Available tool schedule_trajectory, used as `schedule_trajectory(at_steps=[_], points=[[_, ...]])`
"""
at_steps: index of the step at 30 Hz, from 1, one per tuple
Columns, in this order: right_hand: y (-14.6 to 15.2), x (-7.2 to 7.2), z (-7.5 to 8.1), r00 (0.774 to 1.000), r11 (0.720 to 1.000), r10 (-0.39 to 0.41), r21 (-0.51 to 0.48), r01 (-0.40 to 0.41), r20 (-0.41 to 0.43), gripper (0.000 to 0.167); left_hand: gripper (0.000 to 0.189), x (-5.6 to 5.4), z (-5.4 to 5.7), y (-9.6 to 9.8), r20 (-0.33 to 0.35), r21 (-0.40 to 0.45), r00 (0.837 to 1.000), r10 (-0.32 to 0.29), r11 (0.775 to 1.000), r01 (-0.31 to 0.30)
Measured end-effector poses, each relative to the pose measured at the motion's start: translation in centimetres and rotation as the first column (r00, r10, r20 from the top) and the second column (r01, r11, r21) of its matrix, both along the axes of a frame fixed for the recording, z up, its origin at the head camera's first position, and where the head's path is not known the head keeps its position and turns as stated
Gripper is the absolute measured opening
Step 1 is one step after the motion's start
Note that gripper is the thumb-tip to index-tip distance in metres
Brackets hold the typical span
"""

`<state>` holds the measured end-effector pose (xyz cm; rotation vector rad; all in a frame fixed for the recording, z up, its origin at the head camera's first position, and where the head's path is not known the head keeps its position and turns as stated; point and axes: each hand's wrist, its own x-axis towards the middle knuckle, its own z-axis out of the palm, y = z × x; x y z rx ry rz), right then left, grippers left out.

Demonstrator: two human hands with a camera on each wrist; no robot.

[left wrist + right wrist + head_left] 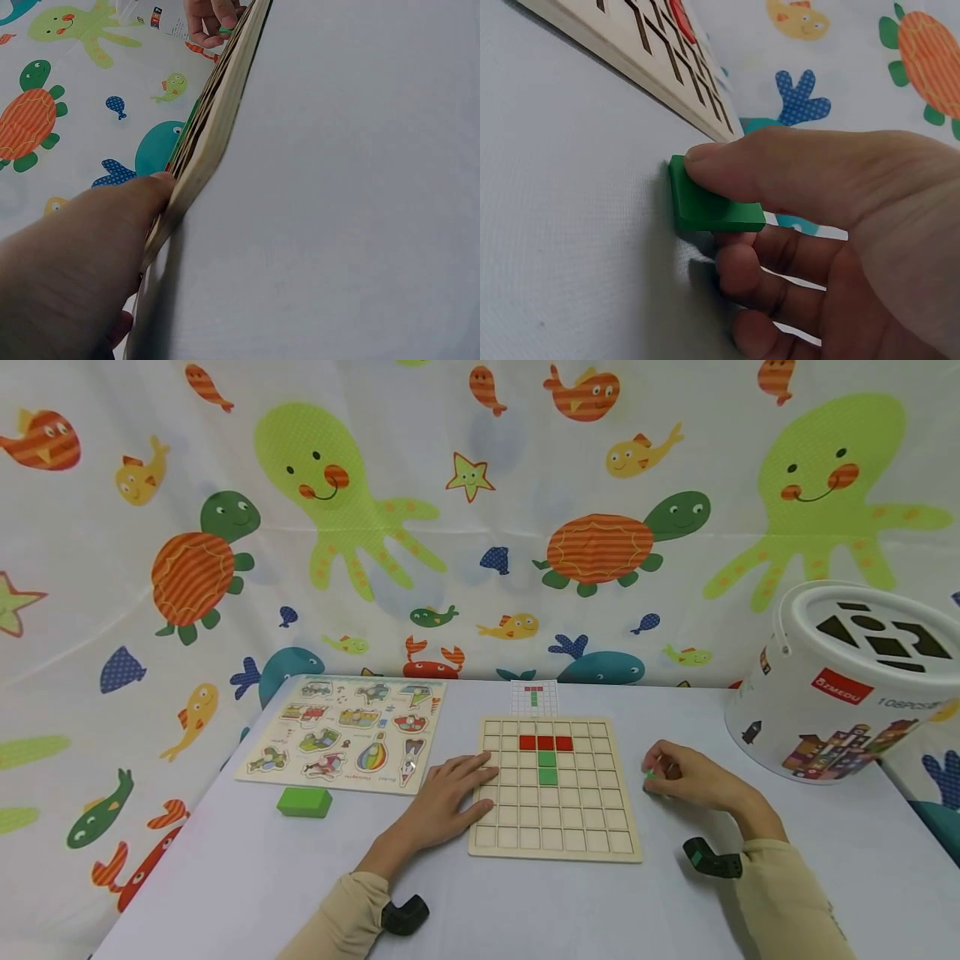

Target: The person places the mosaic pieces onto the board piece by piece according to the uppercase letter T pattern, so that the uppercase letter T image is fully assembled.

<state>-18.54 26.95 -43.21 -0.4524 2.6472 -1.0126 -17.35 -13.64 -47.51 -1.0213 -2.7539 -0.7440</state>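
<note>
A wooden grid board (517, 839) lies on the white table. Red square tiles (546, 743) form a short row near its top, and two green tiles (548, 767) run down below the middle one. My left hand (447, 802) rests on the board's left edge with fingers spread out; the left wrist view shows its thumb (154, 191) against that edge. To the right of the board, my right hand (686, 774) pinches a green square tile (705, 206) between thumb and fingers, just over the table. Behind the board lies a small pattern card (534, 699) with a red and green T.
A wooden picture puzzle (345, 735) lies at the back left, with a green block (304, 802) in front of it. At the back right stands a white bucket (847, 693) whose lid has shaped holes. A sea-animal curtain (465, 552) hangs behind the table.
</note>
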Motion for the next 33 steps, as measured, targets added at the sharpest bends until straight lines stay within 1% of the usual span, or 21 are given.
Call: schedule_trajectory(at_steps=[3, 9, 14, 18, 22, 25, 30, 33], points=[[-0.2, 0.0, -0.1, 1.000, 1.000, 0.001, 0.006, -0.002, 0.008, 0.025, 0.048, 0.0, 0.0, 0.0, -0.002, -0.001, 1.000, -0.002, 1.000, 0.002], [-0.6, 0.1, -0.2, 1.000, 1.000, 0.005, 0.025, -0.005, -0.026, 0.013, 0.048, 0.0, 0.1, 0.0, -0.002, 0.006, 1.000, -0.006, 1.000, 0.006], [-1.1, -0.2, -0.3, 0.997, 0.999, -0.043, 0.016, 0.044, -0.061, 0.010, 0.048, 0.0, 0.0, 0.0, -0.019, 0.004, 1.000, -0.008, 1.000, 0.008], [-1.8, -0.3, -0.5, 0.990, 0.995, -0.100, -0.008, 0.100, -0.099, 0.010, 0.048, 0.0, 0.0, 0.0, -0.016, 0.005, 1.000, -0.005, 1.000, 0.005], [-2.4, -0.4, -0.5, 0.984, 0.991, -0.131, -0.039, 0.127, -0.123, 0.011, 0.048, 0.0, 0.0, 0.0, -0.011, 0.009, 1.000, -0.005, 1.000, 0.005], [-2.8, -0.4, -0.6, 0.983, 0.990, -0.129, -0.069, 0.121, -0.130, 0.013, 0.048, 0.0, 0.0, 0.0, -0.008, 0.009, 1.000, -0.006, 1.000, 0.006], [-3.5, -0.4, -0.6, 0.991, 0.987, -0.099, -0.136, 0.085, -0.094, 0.016, 0.048, 0.0, 0.0, 0.0, 0.000, 0.010, 1.000, -0.004, 1.000, 0.004], [-3.9, -0.3, -0.5, 0.993, 0.985, -0.088, -0.156, 0.076, -0.075, 0.016, 0.048, 0.0, 0.0, 0.0, 0.003, 0.006, 1.000, -0.002, 1.000, 0.002]])
